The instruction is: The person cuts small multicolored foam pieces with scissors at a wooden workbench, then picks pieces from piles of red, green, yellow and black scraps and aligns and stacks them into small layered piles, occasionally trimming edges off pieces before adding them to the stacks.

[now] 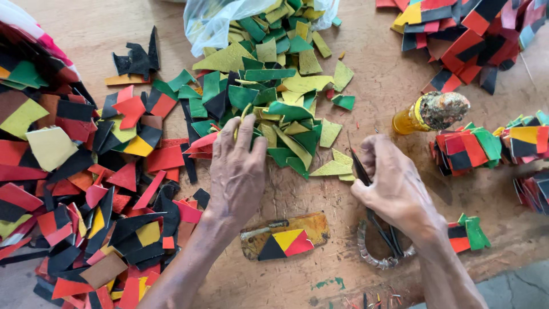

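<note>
Item: green and yellow cut pieces (280, 103), flat offcuts, apparently of leather or a similar sheet, spilled from a clear plastic bag (214, 23) onto the wooden table (372, 74).
Location: heaped at the middle of the table, from the bag's mouth down to the fingertips of the left hand (237, 171).
Appearance: triangles, strips and irregular polygons; dark green, lighter green and olive yellow; matt faces, cleanly cut edges, some pieces slightly curled.
Handling, judged: each piece is taken to be light, thin and pliable, not fragile; loose pieces are likely to slide over one another when pressed.
Hold, judged: a single piece is best pinched by a free corner or edge at the rim of the heap, where it lies clear of its neighbours.
Left hand: laid palm down on the near edge of the heap, fingers slightly spread and curled onto the pieces; whether a piece is pinched cannot be told.
Right hand (394, 186): closed about a thin dark tool (360, 169), fingers pressed together.
Template: a worn board (286, 234) bearing a black, yellow and red assembled patch, just before the hands.
Other stock: red, black and yellow pieces (86, 189) heaped at the left; assembled patches (474, 146) stacked at the right.
Adjunct: a glue-crusted amber bottle (429, 111) is stood beside the right hand.
</note>
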Motion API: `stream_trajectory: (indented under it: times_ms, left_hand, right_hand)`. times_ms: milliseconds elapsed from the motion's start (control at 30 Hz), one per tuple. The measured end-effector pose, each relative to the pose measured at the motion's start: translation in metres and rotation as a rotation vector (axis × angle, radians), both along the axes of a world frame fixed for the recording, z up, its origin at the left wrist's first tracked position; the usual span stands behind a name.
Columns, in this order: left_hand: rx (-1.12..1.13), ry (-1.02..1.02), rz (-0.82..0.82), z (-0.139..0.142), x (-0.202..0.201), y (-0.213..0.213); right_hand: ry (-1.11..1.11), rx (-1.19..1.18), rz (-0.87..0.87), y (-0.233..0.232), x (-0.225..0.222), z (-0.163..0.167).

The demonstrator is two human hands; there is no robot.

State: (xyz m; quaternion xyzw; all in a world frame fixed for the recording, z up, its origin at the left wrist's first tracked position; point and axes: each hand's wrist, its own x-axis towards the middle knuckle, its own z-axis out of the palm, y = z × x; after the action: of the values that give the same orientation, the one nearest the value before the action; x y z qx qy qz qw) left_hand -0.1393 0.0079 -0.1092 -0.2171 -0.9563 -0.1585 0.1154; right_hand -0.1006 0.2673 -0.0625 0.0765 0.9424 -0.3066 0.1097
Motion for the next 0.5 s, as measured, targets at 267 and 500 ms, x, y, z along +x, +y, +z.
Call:
stream_trajectory:
  times_ms: [267, 500]
  left_hand:
    - [0.198, 0.094, -0.033, 0.013, 0.0, -0.002]
    - [0.142, -0.103, -0.243, 0.011, -0.012, 0.007]
  right_hand:
    - [0.096, 0.025, 0.083, -0.001, -0.007, -0.003]
    - [0.474, -0.04, 0.312, -0.025, -0.034, -0.017]
